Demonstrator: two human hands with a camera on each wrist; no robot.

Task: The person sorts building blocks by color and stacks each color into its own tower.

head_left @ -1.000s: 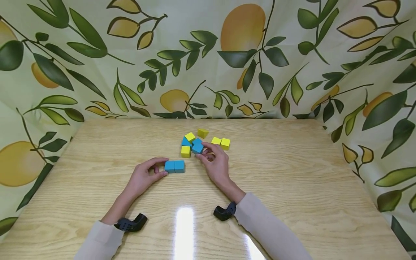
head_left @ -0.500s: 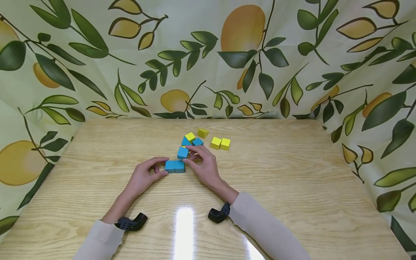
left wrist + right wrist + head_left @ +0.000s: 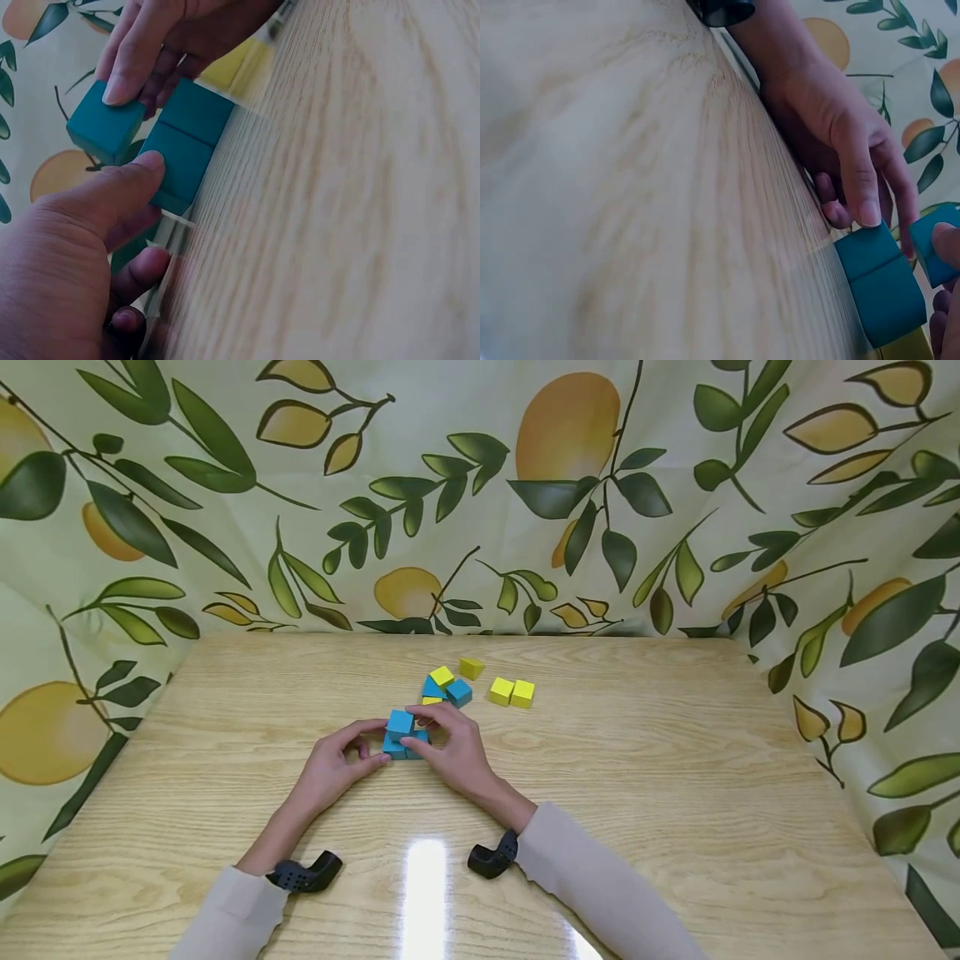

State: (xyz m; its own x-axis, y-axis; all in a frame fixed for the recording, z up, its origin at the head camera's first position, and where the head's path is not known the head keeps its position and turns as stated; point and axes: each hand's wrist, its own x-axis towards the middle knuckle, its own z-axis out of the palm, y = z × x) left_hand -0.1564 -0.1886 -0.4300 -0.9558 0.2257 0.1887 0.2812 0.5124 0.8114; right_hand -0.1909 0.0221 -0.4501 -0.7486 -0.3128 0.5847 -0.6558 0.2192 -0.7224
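Note:
My right hand (image 3: 461, 756) pinches a blue cube (image 3: 401, 724) between thumb and fingers, holding it just above two blue cubes that stand side by side on the table. Of that pair, the left blue cube (image 3: 178, 166) is gripped at its left end by my left hand (image 3: 336, 764), thumb on the near face and index finger behind. The right blue cube (image 3: 197, 111) touches its neighbour. From the left wrist view, a gap shows between the raised cube and the pair. My right hand partly covers the pair in the head view.
Behind the hands lie a blue triangular block (image 3: 432, 688), a blue block (image 3: 460, 692), a yellow cube (image 3: 442, 677) and a partly hidden yellow block (image 3: 431, 700). A yellow wedge (image 3: 471, 668) and two yellow cubes (image 3: 512, 692) lie farther right. Patterned cloth (image 3: 480, 527) hangs behind the table (image 3: 637, 777).
My right hand has carried the blue cube left and nearer, from beside the loose blocks to above the left part of the pair. My left hand has kept its place.

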